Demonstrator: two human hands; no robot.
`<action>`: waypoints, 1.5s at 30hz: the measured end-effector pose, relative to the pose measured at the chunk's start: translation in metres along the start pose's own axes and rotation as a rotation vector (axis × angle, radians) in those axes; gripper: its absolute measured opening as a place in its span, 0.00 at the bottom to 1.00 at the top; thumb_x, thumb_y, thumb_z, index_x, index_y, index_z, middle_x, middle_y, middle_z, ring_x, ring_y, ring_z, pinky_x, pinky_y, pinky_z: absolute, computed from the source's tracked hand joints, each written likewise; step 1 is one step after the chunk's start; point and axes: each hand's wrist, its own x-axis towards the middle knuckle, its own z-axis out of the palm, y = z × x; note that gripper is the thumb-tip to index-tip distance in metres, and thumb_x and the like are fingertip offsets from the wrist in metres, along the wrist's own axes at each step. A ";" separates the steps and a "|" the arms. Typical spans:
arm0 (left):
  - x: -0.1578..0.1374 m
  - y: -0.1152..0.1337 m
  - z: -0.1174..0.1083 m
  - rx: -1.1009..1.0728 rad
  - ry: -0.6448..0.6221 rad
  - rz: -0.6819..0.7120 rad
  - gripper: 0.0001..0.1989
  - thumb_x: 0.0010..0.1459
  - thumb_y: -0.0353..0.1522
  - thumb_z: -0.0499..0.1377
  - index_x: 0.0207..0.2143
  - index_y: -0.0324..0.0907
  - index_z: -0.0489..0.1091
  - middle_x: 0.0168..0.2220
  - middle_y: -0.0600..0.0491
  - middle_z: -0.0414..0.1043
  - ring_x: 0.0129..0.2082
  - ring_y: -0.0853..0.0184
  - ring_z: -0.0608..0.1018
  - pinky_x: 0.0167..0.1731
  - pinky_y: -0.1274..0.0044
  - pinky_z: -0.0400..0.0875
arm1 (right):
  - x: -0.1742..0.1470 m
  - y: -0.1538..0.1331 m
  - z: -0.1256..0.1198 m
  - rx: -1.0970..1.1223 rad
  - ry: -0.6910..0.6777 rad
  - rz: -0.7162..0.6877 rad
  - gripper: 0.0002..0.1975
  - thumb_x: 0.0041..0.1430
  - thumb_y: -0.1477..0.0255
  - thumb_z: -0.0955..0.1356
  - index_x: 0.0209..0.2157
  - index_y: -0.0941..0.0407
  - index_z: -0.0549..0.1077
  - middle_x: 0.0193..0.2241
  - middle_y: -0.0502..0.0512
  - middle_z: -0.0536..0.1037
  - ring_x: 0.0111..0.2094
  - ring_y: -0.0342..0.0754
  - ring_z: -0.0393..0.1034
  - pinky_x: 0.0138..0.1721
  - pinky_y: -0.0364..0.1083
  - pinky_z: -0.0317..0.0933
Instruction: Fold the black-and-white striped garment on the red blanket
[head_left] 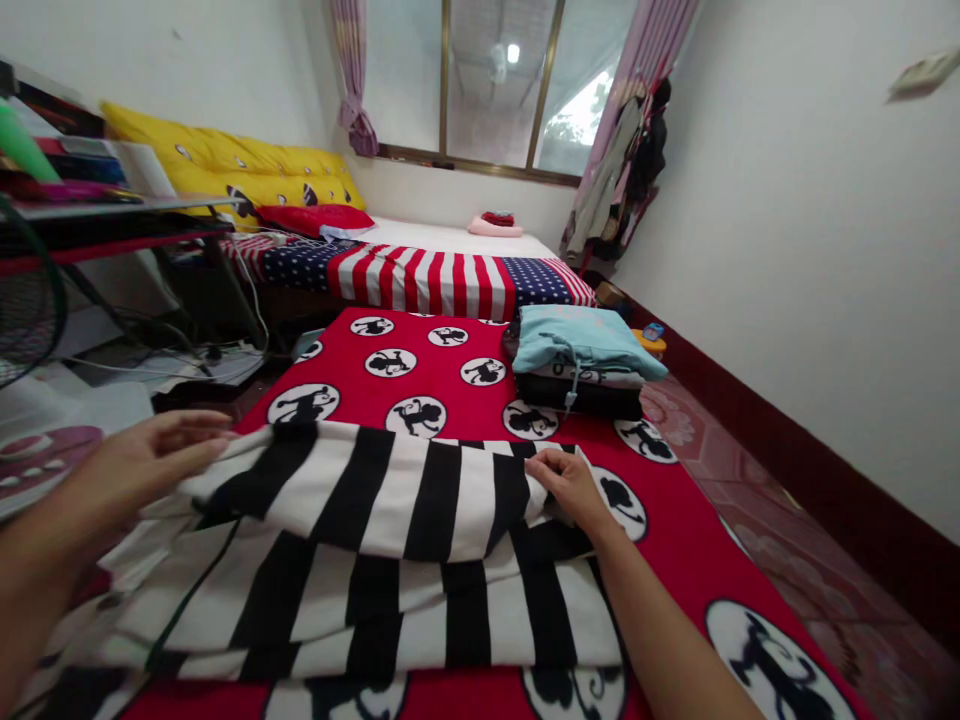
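Observation:
A black-and-white striped garment (352, 590) lies across the red bed cover in front of me, its upper part folded over in a loose layer. My right hand (566, 485) pinches the folded layer near its right end, thumb and fingers together on the cloth. At the left end, my left hand (169, 450) has its fingers stretched out and slightly apart, the tips beside or touching the fabric edge. A thin dark cord runs over the cloth's left part. Beyond my right hand sits a stack of folded clothes, with a light blue top (577, 340) uppermost.
The red cover (337, 350) has monkey prints in white circles. Behind it stands another bed with a flag-patterned cover (427, 280), a yellow cushion (247, 160) and a red pillow (315, 217). A cluttered table (127, 210) is at left; clothes (622, 170) hang by the window.

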 end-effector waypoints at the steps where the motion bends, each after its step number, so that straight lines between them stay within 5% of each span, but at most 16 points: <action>1: 0.010 0.001 0.007 0.027 -0.031 -0.011 0.18 0.63 0.40 0.51 0.48 0.38 0.69 0.39 0.52 0.76 0.38 0.66 0.77 0.39 0.71 0.74 | 0.000 0.005 0.004 -0.017 0.020 0.006 0.14 0.55 0.61 0.67 0.23 0.56 0.73 0.20 0.48 0.70 0.24 0.43 0.63 0.26 0.41 0.54; 5: 0.007 0.044 0.035 0.015 0.048 0.205 0.18 0.58 0.38 0.53 0.46 0.39 0.73 0.50 0.45 0.72 0.52 0.56 0.73 0.53 0.63 0.66 | -0.004 0.015 0.010 -0.063 0.044 -0.026 0.13 0.57 0.62 0.67 0.25 0.56 0.74 0.23 0.49 0.74 0.28 0.46 0.67 0.30 0.42 0.57; 11: -0.045 0.148 0.102 -0.293 -0.286 0.656 0.19 0.64 0.42 0.52 0.53 0.46 0.70 0.56 0.48 0.69 0.56 0.61 0.71 0.57 0.68 0.64 | -0.004 0.019 0.012 -0.063 0.111 -0.042 0.14 0.58 0.60 0.67 0.26 0.56 0.74 0.23 0.50 0.74 0.28 0.46 0.67 0.31 0.43 0.57; 14: -0.053 0.161 0.140 -0.199 -0.359 0.716 0.23 0.64 0.42 0.51 0.59 0.48 0.64 0.61 0.48 0.63 0.61 0.58 0.66 0.60 0.62 0.60 | -0.002 0.022 0.014 -0.050 0.119 -0.032 0.15 0.57 0.59 0.67 0.26 0.56 0.73 0.22 0.50 0.73 0.27 0.46 0.66 0.30 0.43 0.57; 18: -0.056 0.155 0.168 -0.111 -0.292 0.749 0.24 0.65 0.42 0.51 0.61 0.48 0.62 0.64 0.46 0.59 0.64 0.54 0.60 0.61 0.54 0.54 | -0.001 0.021 0.012 -0.016 0.099 -0.024 0.15 0.57 0.59 0.67 0.25 0.56 0.73 0.22 0.50 0.73 0.27 0.46 0.66 0.30 0.43 0.57; 22: -0.060 0.151 0.159 -0.287 -0.218 0.772 0.21 0.64 0.39 0.54 0.58 0.45 0.65 0.62 0.44 0.61 0.62 0.56 0.63 0.60 0.58 0.59 | -0.005 0.016 -0.001 0.067 -0.018 -0.046 0.13 0.56 0.60 0.68 0.34 0.57 0.76 0.30 0.53 0.77 0.33 0.48 0.70 0.34 0.44 0.61; 27: -0.075 0.151 0.137 -0.569 -0.175 0.922 0.11 0.60 0.35 0.59 0.45 0.43 0.71 0.43 0.48 0.72 0.44 0.64 0.75 0.45 0.71 0.71 | -0.015 0.019 -0.027 -0.023 0.007 -0.116 0.14 0.55 0.62 0.70 0.41 0.55 0.76 0.38 0.55 0.78 0.41 0.50 0.70 0.43 0.47 0.62; 31: -0.089 0.158 0.131 -0.381 -0.329 1.029 0.27 0.48 0.43 0.67 0.49 0.45 0.69 0.43 0.48 0.70 0.40 0.60 0.74 0.38 0.69 0.72 | -0.017 0.030 -0.040 -0.108 -0.039 -0.134 0.12 0.48 0.64 0.74 0.34 0.56 0.79 0.37 0.55 0.77 0.40 0.50 0.69 0.41 0.47 0.60; 35: -0.096 0.164 0.136 -0.216 -0.371 0.991 0.27 0.49 0.32 0.64 0.53 0.47 0.67 0.45 0.48 0.69 0.42 0.58 0.72 0.41 0.65 0.71 | -0.015 0.034 -0.038 0.003 -0.107 -0.065 0.12 0.50 0.62 0.73 0.27 0.57 0.77 0.31 0.52 0.76 0.34 0.47 0.69 0.36 0.44 0.59; 39: -0.096 0.162 0.145 -0.211 -0.294 0.997 0.27 0.49 0.20 0.53 0.52 0.45 0.68 0.41 0.49 0.70 0.40 0.62 0.73 0.39 0.69 0.72 | -0.013 0.032 -0.028 0.066 0.001 0.019 0.15 0.56 0.59 0.69 0.28 0.58 0.74 0.24 0.48 0.72 0.27 0.44 0.64 0.30 0.42 0.57; 45: -0.094 0.158 0.138 -0.433 -0.336 0.938 0.21 0.48 0.21 0.51 0.43 0.42 0.72 0.37 0.50 0.70 0.36 0.65 0.74 0.36 0.74 0.70 | -0.011 0.032 -0.022 0.076 0.159 0.013 0.15 0.55 0.58 0.68 0.28 0.57 0.74 0.25 0.50 0.74 0.29 0.45 0.67 0.31 0.43 0.59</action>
